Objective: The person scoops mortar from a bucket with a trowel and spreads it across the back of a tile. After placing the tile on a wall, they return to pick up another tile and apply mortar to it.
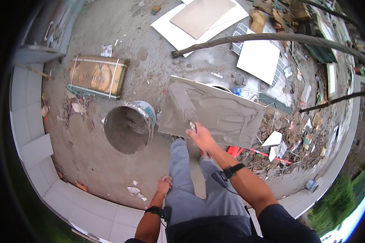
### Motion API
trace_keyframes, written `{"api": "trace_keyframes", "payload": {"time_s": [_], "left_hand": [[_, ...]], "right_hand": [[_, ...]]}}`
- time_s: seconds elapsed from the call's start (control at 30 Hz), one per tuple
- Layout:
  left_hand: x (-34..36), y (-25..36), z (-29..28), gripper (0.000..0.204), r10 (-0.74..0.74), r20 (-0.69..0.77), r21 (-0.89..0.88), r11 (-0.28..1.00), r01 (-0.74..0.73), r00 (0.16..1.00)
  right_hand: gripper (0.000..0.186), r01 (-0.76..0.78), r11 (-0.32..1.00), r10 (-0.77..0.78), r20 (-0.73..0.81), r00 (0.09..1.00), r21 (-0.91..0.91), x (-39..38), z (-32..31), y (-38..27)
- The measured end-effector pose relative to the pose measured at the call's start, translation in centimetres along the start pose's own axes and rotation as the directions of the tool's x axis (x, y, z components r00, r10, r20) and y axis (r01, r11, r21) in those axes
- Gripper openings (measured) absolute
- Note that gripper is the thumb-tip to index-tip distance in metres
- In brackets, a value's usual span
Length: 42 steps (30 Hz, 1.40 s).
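My right hand grips the handle of a mortar-coated trowel, whose long blade lies over grey mortar on a tilted rectangular slab. The mortar is thick and ridged across the slab. My left hand hangs beside my left thigh with fingers curled and nothing visible in them. Left of the slab stands a large bucket with a mortar-smeared inside. My shoe is partly hidden at the slab's near edge.
A strapped cardboard pack lies left. White tiles and boards are behind the slab. Long dark poles cross the upper right. Rubble and a red tool lie right. A pale tiled ledge curves around the near side.
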<state>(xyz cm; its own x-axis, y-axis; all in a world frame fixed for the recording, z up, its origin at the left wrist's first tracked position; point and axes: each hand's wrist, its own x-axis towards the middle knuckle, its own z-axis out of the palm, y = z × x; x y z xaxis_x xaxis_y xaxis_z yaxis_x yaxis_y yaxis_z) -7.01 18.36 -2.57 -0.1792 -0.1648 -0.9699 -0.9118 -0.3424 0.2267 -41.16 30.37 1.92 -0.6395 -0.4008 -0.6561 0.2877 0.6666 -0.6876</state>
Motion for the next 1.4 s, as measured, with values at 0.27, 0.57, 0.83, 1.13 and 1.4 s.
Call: {"api": "trace_keyframes", "payload": {"time_s": [0.27, 0.57, 0.83, 1.13, 1.4], "left_hand": [[1.4, 4.6, -2.2, 0.01, 0.187, 0.017, 0.228, 0.956, -0.186, 0.982], [1.9, 7.1, -2.2, 0.013, 0.132, 0.033, 0.367, 0.92, -0.135, 0.991], [-2.0, 3.6, -1.0, 0.013, 0.187, -0.047, 0.545, 0.828, -0.132, 0.981], [-7.5, 0.6, 6.7, 0.014, 0.193, -0.076, 0.534, 0.837, -0.123, 0.978], [-8.9, -0.9, 12.9, 0.017, 0.049, -0.067, 0.585, 0.811, -0.001, 0.997]], "right_hand": [[0.043, -0.193, 0.981, 0.182, -0.315, 0.932, -0.006, 2.7, -4.7, 4.4], [0.048, -0.407, 0.903, 0.39, -0.653, 0.649, 0.135, -5.3, -21.5, 26.9], [0.027, 0.06, 0.762, 0.371, -0.511, 0.775, 0.644, -11.9, -23.8, 34.1], [0.038, -0.086, 0.904, 0.292, -0.456, 0.841, 0.419, -10.2, -22.4, 39.1], [0.04, -0.146, 0.975, 0.209, -0.456, 0.865, 0.17, -11.3, -25.7, 51.3]]}}
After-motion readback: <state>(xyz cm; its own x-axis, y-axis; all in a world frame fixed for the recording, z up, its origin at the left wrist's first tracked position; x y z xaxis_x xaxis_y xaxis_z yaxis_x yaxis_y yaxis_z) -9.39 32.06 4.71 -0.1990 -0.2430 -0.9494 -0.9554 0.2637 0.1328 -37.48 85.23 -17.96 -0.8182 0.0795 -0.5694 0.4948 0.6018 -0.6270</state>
